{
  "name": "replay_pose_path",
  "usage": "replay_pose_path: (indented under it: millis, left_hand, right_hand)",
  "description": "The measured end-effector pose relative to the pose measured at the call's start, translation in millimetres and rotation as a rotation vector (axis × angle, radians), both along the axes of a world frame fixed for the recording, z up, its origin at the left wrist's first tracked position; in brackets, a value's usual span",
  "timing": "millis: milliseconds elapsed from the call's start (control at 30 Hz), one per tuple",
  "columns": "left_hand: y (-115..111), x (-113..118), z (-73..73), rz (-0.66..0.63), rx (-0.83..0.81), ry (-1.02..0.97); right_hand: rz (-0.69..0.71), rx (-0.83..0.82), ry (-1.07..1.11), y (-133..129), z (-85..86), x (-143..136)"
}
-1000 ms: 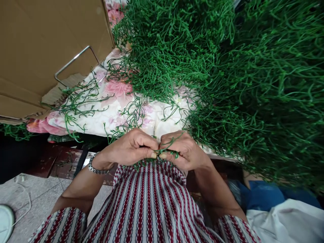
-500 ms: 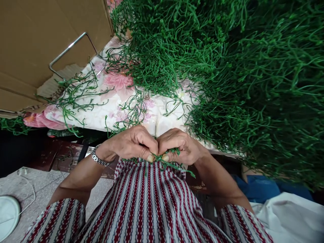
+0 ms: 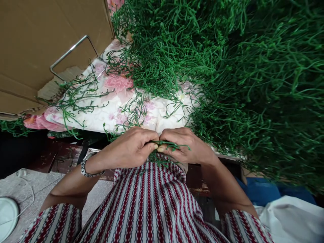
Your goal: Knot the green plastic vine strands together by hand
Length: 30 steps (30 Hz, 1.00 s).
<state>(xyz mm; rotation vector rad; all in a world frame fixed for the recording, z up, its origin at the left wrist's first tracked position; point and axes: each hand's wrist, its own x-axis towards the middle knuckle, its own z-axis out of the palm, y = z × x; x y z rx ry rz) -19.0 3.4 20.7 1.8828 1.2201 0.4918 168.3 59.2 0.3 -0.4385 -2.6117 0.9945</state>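
Note:
My left hand (image 3: 135, 147) and my right hand (image 3: 186, 145) meet in front of my body, thumb tips nearly touching. Between them they pinch a green plastic-looking stem (image 3: 177, 145), thin and branched, whose tips stick out over my right fingers. A few more green sprigs (image 3: 160, 160) hang below my hands against the striped garment (image 3: 152, 199). Just beyond my fingers, loose green stems (image 3: 136, 109) lie on a flowered cloth (image 3: 111, 104). A great heap of similar stems (image 3: 177, 57) spreads behind and to the right.
A cardboard box (image 3: 50, 33) stands at the upper left, with a bent metal rod (image 3: 68, 52) by its lower edge. More loose stems (image 3: 81, 92) lie beside it. A round white lid-like object (image 3: 7, 214) is at the lower left, white fabric (image 3: 293, 216) at the lower right.
Both hands have risen slightly and turned, the left wrist swinging outward. The stem, which slanted down to the right, now lies nearly level across my right fingers.

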Motion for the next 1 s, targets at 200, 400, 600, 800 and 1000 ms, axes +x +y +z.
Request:
replay_pose_path:
  millis: [200,400,600,800,1000]
  left_hand:
    - [-1,5,-8.1,0.037,-0.063,-0.127]
    - [3,-3,-15.6,-0.255,-0.286,-0.427]
    - [5,-3,-15.9,-0.435,-0.358,-0.438]
    - [5,-17,-14.5,-0.622,-0.383,-0.442]
    - [-11,-41,-11.2,0.282,-0.231,-0.558]
  right_hand:
    - [0.023,0.010,-0.007,0,0.9,1]
    - [0.325,-0.343,0.149,1,-8.6,0]
    - [0.479,-0.515,0.173,-3,-15.5,-4]
    - [0.594,-0.523,0.108,-12,-10.8,3]
    - [-0.080,-0.077,0.059,5,32.9,60]
